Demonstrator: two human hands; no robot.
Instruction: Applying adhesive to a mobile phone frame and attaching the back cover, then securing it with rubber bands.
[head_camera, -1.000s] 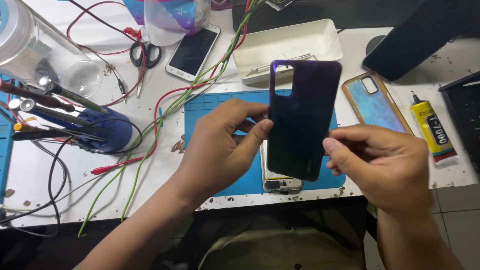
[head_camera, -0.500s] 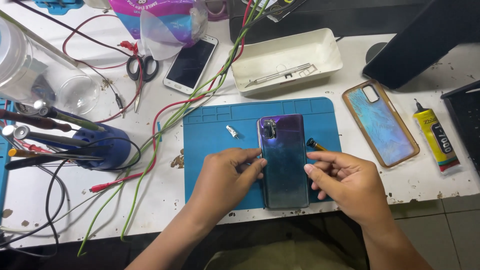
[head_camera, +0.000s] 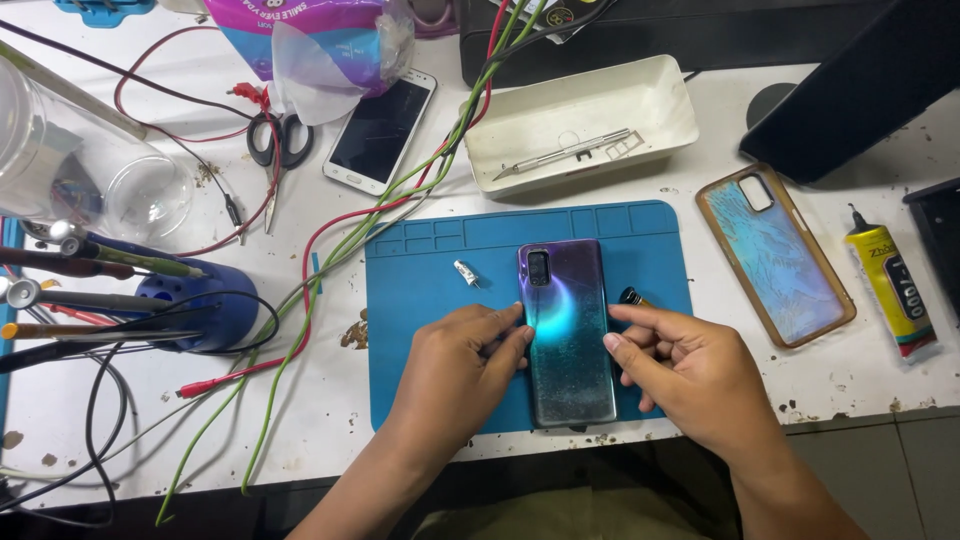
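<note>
Head view: I see the phone (head_camera: 567, 335) lying back-up on the blue mat (head_camera: 420, 330) on the worktop (head_camera: 870, 385), left hand (head_camera: 455, 375) pinching its left edge, right hand (head_camera: 690, 375) gripping its right edge, white tray (head_camera: 655, 105) well behind.

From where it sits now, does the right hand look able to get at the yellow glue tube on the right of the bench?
Probably yes. The right hand rests on the phone's edge, and the yellow glue tube lies uncovered to its right. Only the flat phone case lies between them, low enough to pass over.
</note>
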